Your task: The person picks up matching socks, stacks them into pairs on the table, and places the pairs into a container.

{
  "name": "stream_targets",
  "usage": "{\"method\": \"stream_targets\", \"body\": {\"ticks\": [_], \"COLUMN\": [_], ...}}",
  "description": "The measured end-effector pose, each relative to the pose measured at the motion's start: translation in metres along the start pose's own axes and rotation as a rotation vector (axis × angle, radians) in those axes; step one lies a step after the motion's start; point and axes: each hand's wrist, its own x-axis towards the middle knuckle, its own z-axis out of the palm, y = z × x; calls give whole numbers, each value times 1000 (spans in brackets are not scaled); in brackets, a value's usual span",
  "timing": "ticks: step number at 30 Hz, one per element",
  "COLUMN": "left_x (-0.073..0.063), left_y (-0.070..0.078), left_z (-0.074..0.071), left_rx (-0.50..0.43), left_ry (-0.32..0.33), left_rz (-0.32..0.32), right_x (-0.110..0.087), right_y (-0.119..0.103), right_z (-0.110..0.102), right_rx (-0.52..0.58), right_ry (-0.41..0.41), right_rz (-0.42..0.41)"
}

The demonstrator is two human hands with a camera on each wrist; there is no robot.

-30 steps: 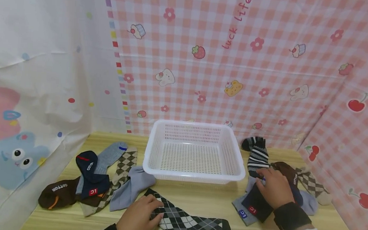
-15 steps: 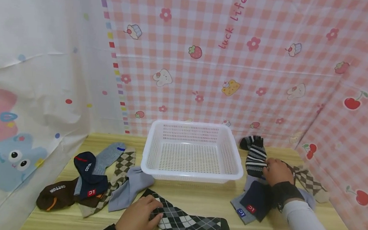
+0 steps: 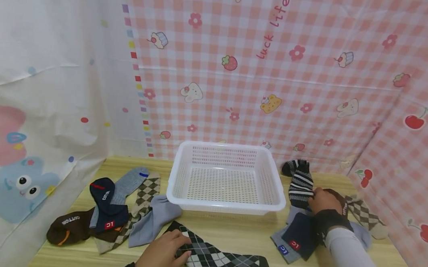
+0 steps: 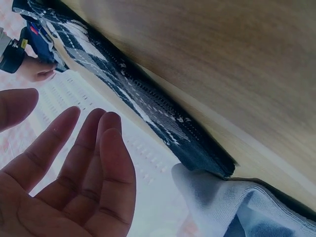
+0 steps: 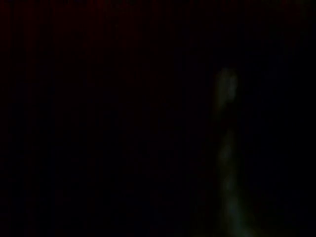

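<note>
My left hand (image 3: 164, 252) hovers over the cuff end of a black, grey and white argyle sock (image 3: 225, 259); its fingers (image 4: 79, 143) are loosely extended and hold nothing in the left wrist view. At the right, my right hand (image 3: 326, 202) reaches to the edge of a black-and-white striped sock (image 3: 300, 188). Its fingertips are partly hidden, so a grip on that sock cannot be made out. Under and beside this hand lie a navy sock (image 3: 299, 234) with a red LC label, a grey sock (image 3: 282, 242) and a brown sock (image 3: 338, 196). The right wrist view is almost black.
A white perforated basket (image 3: 226, 206) stands centre back. Left of it lie a navy sock (image 3: 103, 192), a brown sock (image 3: 67, 226), a checkered sock (image 3: 148, 190), a grey sock (image 3: 127, 185) and a plain grey-blue sock (image 3: 159, 215). Another checkered sock (image 3: 364, 214) lies far right.
My right hand has moved away from over the navy sock, forward to the striped sock's right edge. The left hand stays over the argyle sock.
</note>
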Motion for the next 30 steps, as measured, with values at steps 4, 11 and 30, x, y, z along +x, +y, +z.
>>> {"method": "stream_targets", "body": {"ticks": [4, 11, 30], "left_x": [0, 0, -1], "left_y": [-1, 0, 6], "left_z": [1, 2, -3], "left_rx": [-1, -4, 10], "left_ry": [-14, -26, -2], "left_rz": [5, 8, 25], "right_x": [4, 3, -3], "right_y": [3, 3, -28], "right_z": [0, -1, -33], "right_rx": [19, 107, 418], "right_ry": [-20, 6, 375], "right_rz": [15, 52, 12]}}
